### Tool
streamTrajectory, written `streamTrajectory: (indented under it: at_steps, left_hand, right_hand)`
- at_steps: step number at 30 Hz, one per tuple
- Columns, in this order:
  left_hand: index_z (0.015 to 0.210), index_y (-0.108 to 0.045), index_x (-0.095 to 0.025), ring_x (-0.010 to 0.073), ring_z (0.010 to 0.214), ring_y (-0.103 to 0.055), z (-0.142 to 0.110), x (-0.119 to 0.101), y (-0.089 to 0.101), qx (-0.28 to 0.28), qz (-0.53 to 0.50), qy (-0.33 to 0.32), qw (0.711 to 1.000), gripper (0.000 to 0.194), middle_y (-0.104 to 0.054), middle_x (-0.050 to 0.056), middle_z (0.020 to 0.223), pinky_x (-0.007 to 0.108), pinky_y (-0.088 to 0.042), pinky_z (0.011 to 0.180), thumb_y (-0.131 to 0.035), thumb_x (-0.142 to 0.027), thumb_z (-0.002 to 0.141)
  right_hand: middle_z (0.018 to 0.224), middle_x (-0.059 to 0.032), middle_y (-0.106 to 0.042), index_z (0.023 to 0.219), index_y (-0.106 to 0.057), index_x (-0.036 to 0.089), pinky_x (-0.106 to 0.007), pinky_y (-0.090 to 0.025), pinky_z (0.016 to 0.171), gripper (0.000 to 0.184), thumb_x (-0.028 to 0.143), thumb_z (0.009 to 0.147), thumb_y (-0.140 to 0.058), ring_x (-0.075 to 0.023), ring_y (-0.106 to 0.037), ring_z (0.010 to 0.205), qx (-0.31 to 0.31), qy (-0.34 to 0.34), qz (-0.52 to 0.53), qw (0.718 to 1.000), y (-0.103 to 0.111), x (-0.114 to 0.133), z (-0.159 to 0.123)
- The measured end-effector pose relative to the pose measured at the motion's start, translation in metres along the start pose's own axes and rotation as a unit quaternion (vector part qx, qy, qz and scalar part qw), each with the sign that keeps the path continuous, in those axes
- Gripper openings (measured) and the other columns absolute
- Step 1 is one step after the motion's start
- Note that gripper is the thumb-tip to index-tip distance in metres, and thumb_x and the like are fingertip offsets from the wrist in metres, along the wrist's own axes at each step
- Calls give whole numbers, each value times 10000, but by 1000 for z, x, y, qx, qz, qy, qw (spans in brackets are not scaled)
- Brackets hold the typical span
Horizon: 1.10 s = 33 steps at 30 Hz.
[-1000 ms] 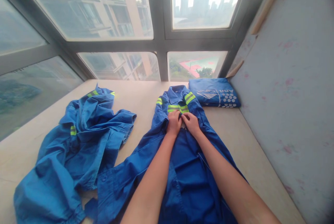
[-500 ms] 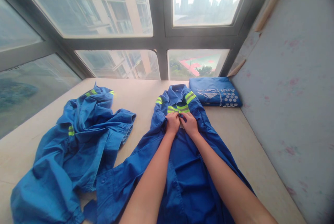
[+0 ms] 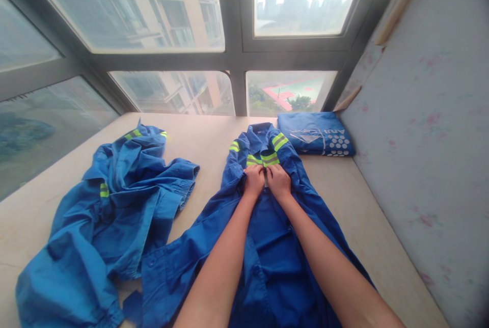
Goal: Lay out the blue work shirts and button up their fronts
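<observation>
Head view | jacket (image 3: 275,256) (under both hands (image 3: 266,181)) | collar toward windows (image 3: 292,93)

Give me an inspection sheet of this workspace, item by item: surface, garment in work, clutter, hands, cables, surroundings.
Surface: pale ledge, light smudges or mottling.
Garment in work: middle blue garment, spread out, collar toward the window, yellow-green stripes at the chest and sleeves.
Clutter: crumpled blue garment at left; blue bundle with white print, back right.
Hands: left hand and right hand close together on the front edges, below the chest stripes.
Cables: nothing seen.
Surroundings: grey-framed window; floral wall at right.
</observation>
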State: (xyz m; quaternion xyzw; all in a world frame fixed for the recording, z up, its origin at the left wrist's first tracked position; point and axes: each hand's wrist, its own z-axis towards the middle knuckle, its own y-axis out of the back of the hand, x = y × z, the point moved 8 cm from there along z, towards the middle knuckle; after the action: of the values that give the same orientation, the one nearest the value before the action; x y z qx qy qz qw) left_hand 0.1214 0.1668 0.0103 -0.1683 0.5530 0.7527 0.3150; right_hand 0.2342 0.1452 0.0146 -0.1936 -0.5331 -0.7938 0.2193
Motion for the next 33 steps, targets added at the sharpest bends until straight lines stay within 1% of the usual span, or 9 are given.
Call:
streamTrajectory:
  at_steps: [2,4,7,11,14,20,26,30,33]
  left_hand:
    - [832,-716,-174,222,843,-608,1,4,0,-8,-1,16,1000,209,-714,89,871,353,-437,831,-512,-139,862]
    - [831,-718,-174,218,837,-613,3,7,-1,-11,-3,26,1000,215,-718,88,872,347,-445,833,-511,-119,842]
    - [837,-721,-178,214,848,-617,3,9,-2,-13,-8,30,999,225,-719,85,878,340,-453,844,-509,-104,827]
    - [850,-718,-179,215,858,-619,3,9,-2,-14,-13,29,999,224,-716,88,882,342,-455,851,-506,-107,837]
    - [857,-714,-175,218,867,-618,2,7,-2,-12,-14,24,1000,214,-716,92,893,350,-450,859,-507,-120,853]
    - [849,-706,-170,222,876,-613,2,4,-1,-2,-12,15,1000,202,-709,92,888,348,-439,848,-510,-125,866]
    - [875,-710,-175,225,899,-607,2,3,-3,10,-14,10,1000,204,-707,90,911,348,-432,846,-510,-134,874]
    - [838,-712,-183,222,883,-604,2,4,-3,13,-14,11,1000,221,-700,84,887,351,-431,844,-500,-131,872]
    - [855,-720,-185,224,890,-607,2,3,-2,16,-14,9,1000,227,-705,87,896,351,-432,843,-498,-143,880]
  right_hand:
    - [999,-89,-658,1027,-676,203,-287,-435,760,199,238,946,-498,-223,-587,929,-1,18,3,1000,0,3,0]
    - [1032,-95,-648,1034,-661,201,-296,-444,772,172,231,914,-542,-240,-569,983,-5,22,-5,1000,-1,3,0]
    - [1031,-94,-646,955,-660,214,-302,-453,758,125,223,910,-544,-250,-553,999,0,34,-10,999,-2,4,0]
    - [988,-78,-674,930,-658,219,-309,-462,825,163,195,927,-497,-235,-572,982,0,66,44,997,-2,5,0]
    - [964,-89,-689,949,-659,197,-320,-471,840,178,180,916,-484,-229,-603,939,-15,54,83,995,-3,-1,1]
    - [951,-91,-706,943,-661,197,-326,-482,829,180,205,899,-487,-234,-632,921,-21,39,116,992,-4,-6,1]
    - [916,-59,-715,887,-644,218,-335,-496,826,126,258,866,-527,-224,-651,888,-19,-19,173,985,-2,-17,4]
    - [903,-62,-712,856,-631,217,-340,-500,839,107,279,846,-544,-222,-652,887,-3,-10,205,979,-3,-16,6]
    - [908,-67,-710,859,-622,216,-343,-502,840,112,296,842,-546,-224,-654,890,-6,-17,220,975,-4,-18,6]
